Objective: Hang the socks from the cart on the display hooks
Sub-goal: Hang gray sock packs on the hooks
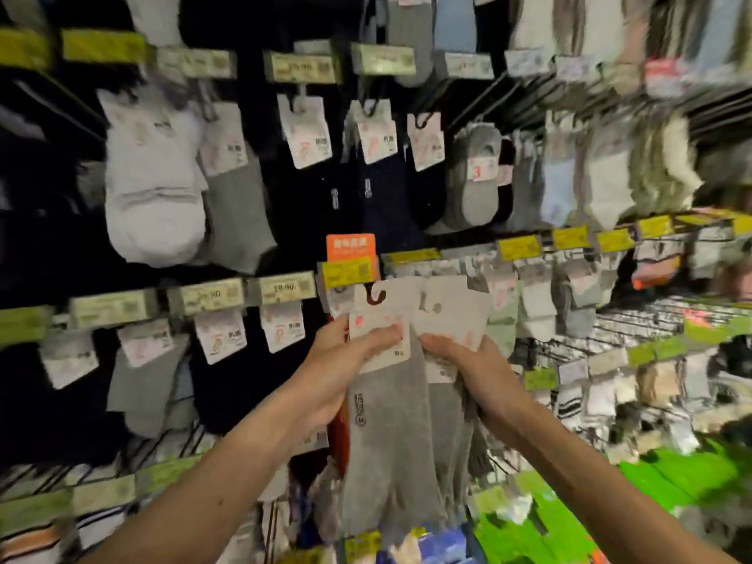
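I hold two packs of grey socks up close to the display, just below a yellow price tag (348, 272) with an orange sign (350, 247) above it. My left grip (337, 360) pinches the front pack (386, 441) by its card (390, 307), thumb curled over the card's face, and the sock hangs straight down between my forearms. A dark hook (375, 297) sticks up at the top of that card; I cannot tell whether it sits on a rail. My right grip (468, 364) is clamped on the second pack (447, 417), fingers over its card, just beside and partly behind the first. White socks (150, 197) and a grey pair (240, 213) hang higher up to the left.
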